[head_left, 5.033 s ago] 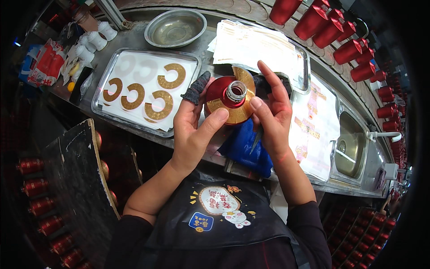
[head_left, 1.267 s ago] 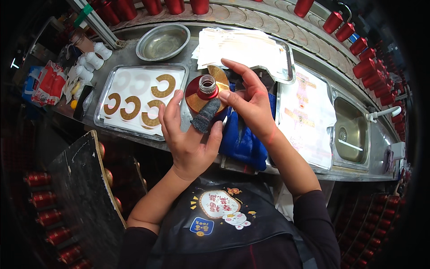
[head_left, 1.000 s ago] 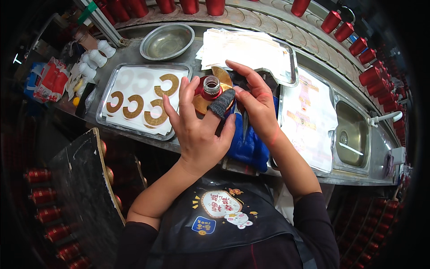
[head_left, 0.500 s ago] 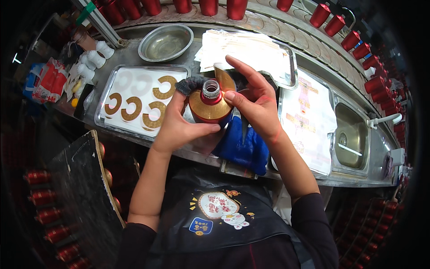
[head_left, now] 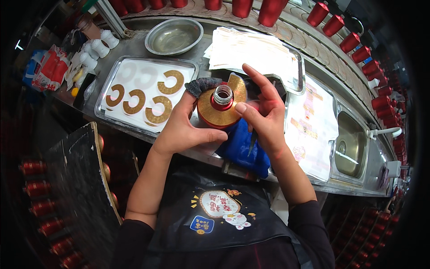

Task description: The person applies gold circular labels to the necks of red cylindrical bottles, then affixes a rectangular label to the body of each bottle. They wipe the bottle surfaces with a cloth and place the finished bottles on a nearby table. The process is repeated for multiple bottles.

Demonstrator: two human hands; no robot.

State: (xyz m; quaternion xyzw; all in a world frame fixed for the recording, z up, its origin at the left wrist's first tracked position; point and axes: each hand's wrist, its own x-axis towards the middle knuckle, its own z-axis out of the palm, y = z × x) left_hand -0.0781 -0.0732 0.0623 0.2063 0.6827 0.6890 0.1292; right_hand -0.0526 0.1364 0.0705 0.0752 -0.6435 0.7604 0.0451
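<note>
A red bottle (head_left: 202,117) with a bare, open threaded neck stands upright in my left hand (head_left: 181,127), whose fingers wrap its left side. One left finger wears a dark knitted finger cover (head_left: 201,86). Around the bottle's shoulder lies a gold C-shaped sticker (head_left: 212,114); its far right end (head_left: 237,85) sticks up off the surface. My right hand (head_left: 268,114) touches the sticker's right side with the thumb, its index finger stretched out. Thin pointed metal tweezers (head_left: 253,142) hang from the curled fingers of that hand, their upper part hidden.
A tray (head_left: 104,112) to the left holds gold C-shaped stickers on white backing. Beyond are a metal bowl (head_left: 174,38) and stacked white sheets (head_left: 244,49). A blue cloth (head_left: 244,154) lies below the bottle. Red bottles (head_left: 272,11) line a conveyor; a sink (head_left: 349,145) is right.
The sticker's raised end leans lower, and my right thumb has shifted along its edge. Both hands and the bottle sit slightly further right and lower in view.
</note>
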